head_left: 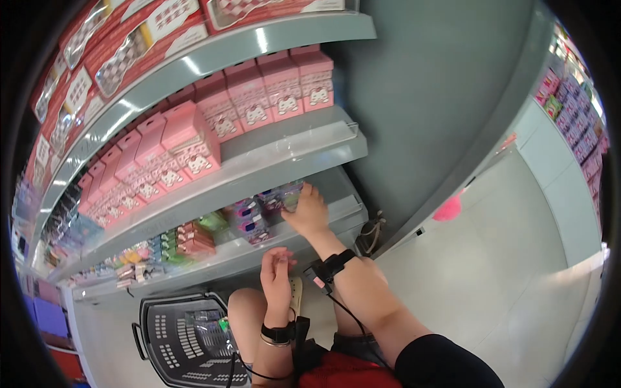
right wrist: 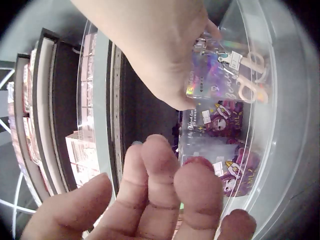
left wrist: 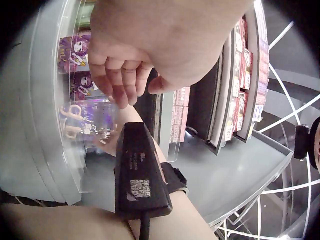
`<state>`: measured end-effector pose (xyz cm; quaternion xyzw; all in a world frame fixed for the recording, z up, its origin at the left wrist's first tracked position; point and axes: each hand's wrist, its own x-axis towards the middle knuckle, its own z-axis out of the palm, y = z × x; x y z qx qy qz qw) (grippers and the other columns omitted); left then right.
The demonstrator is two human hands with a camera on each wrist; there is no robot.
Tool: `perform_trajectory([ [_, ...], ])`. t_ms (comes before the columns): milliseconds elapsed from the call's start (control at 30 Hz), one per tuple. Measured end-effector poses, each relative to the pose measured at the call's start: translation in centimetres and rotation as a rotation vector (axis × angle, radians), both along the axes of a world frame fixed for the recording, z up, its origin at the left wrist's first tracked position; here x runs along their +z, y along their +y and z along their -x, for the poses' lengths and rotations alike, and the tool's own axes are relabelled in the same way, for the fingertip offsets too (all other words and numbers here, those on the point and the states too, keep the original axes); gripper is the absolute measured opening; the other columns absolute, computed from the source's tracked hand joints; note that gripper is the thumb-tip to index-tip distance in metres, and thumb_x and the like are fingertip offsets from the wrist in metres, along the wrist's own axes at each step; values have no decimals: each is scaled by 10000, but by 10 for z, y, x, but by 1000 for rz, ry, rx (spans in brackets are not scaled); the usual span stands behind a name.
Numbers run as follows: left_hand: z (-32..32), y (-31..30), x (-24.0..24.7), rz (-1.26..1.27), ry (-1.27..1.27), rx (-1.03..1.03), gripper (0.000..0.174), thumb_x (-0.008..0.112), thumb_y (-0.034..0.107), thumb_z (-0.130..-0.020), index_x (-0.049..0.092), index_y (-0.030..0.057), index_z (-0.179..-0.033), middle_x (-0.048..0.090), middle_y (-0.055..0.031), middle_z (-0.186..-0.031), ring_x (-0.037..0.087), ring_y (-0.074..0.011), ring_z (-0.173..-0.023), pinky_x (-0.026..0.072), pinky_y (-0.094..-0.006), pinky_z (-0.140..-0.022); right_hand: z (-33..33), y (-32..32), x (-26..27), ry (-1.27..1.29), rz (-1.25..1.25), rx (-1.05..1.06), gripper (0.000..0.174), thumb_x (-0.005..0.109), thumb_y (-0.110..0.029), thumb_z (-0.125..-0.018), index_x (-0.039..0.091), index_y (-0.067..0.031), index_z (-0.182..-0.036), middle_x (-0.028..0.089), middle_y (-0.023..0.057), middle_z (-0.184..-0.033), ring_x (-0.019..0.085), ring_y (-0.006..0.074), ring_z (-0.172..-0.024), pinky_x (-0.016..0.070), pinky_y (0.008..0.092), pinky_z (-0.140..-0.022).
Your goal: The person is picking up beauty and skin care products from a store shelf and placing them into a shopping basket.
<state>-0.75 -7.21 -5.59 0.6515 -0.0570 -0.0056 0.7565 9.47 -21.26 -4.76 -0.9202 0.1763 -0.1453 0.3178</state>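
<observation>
In the head view my right hand (head_left: 308, 213) reaches into the lower shelf at its right end. The right wrist view shows that hand (right wrist: 162, 55) gripping a clear, shiny package (right wrist: 207, 75) by its edges, with pale-pink scissor-like handles (right wrist: 248, 90) inside. Purple packages (right wrist: 222, 120) with cartoon figures lie beside it on the shelf. My left hand (head_left: 277, 278) hovers in front of the shelf edge, holding nothing, its fingers loosely bent; in the left wrist view this hand (left wrist: 150, 45) is above the right forearm.
Pink boxes (head_left: 255, 97) line the middle shelf, with red packages (head_left: 123, 55) above. A black basket (head_left: 169, 336) holding clear packages stands on the floor at lower left. A grey panel (head_left: 433, 97) closes the shelf's right end, with a tiled floor (head_left: 482, 258) beyond.
</observation>
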Motion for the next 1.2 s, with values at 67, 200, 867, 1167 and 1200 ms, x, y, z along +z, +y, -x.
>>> perform_trajectory([
  [67, 1, 1, 4, 1, 27, -3, 147, 492, 96, -982, 553, 37, -1102, 616, -56, -982, 576, -120, -822, 453, -249, -746, -1, 3, 3, 13, 51, -14, 839, 770, -404, -674, 386, 0, -1301, 528, 195, -1185, 537, 374, -1114, 451, 504, -893],
  [200, 3, 2, 10, 22, 22, 2, 151, 483, 98, -976, 565, 47, -1091, 619, -49, -976, 580, -120, -824, 454, -250, -762, -3, 5, 0, -59, 149, -78, 788, 771, -420, -671, 428, -4, -1246, 540, 181, -1147, 549, 364, -1077, 451, 494, -878],
  [867, 6, 18, 28, 139, 19, -29, 171, 473, 3, -961, 528, -5, -1123, 596, -82, -1013, 580, -131, -909, 490, -276, -835, -16, 17, 12, 66, 51, -173, 755, 790, -412, -645, 533, 43, -1191, 647, 230, -1082, 651, 382, -974, 537, 440, -817],
  [1167, 6, 22, 28, 161, -2, -14, 180, 478, -9, -946, 529, 0, -1119, 601, -82, -1021, 589, -126, -917, 499, -282, -835, -21, 10, 4, -12, 75, -165, 673, 800, -401, -602, 612, 41, -1073, 685, 246, -929, 678, 373, -899, 545, 431, -784],
  [1200, 6, 22, 27, 162, 0, -13, 180, 478, -9, -946, 529, 0, -1119, 601, -82, -1021, 589, -126, -917, 499, -282, -835, -21, 10, 4, -24, 68, -165, 667, 802, -403, -596, 617, 41, -1058, 686, 246, -915, 680, 376, -885, 547, 431, -773],
])
